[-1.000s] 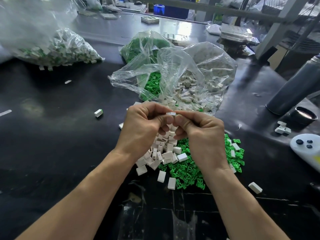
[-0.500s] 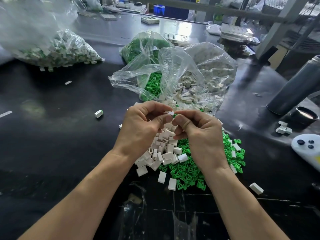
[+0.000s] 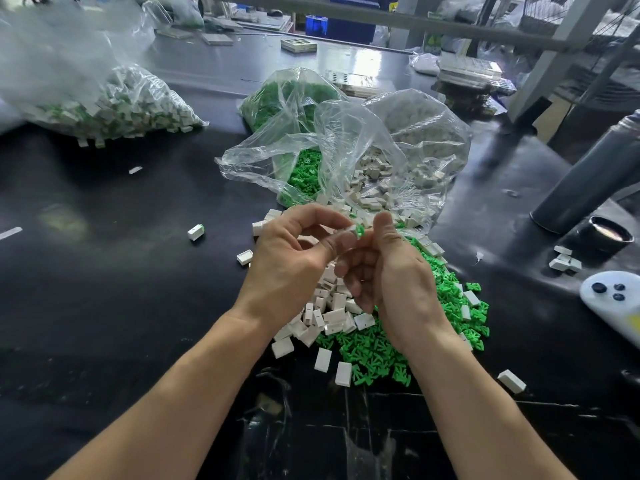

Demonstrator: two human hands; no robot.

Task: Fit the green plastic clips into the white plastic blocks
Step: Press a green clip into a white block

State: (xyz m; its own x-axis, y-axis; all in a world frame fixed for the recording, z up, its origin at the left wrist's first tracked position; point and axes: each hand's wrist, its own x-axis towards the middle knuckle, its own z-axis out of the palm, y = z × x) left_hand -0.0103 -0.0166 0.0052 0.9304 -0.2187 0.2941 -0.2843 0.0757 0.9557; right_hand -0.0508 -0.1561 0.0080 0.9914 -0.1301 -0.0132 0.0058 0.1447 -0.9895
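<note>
Unlike a second ago, the left hand alone pinches one white block with one green clip protruding; the right hand, beside it, has loosened, fingers curled, empty.

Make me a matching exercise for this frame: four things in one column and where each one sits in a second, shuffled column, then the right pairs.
Things
1. green clip
2. lone finished block
3. dark cylinder
4. bag of finished blocks

Places
A. far left of the table, lying open
B. between the fingertips of both hands, above the piles
C. alone on the dark table, left of the left hand
D. right edge of the view, leaning

Pairs: 1-B, 2-C, 3-D, 4-A

The right hand meets the left at the clip.
</note>
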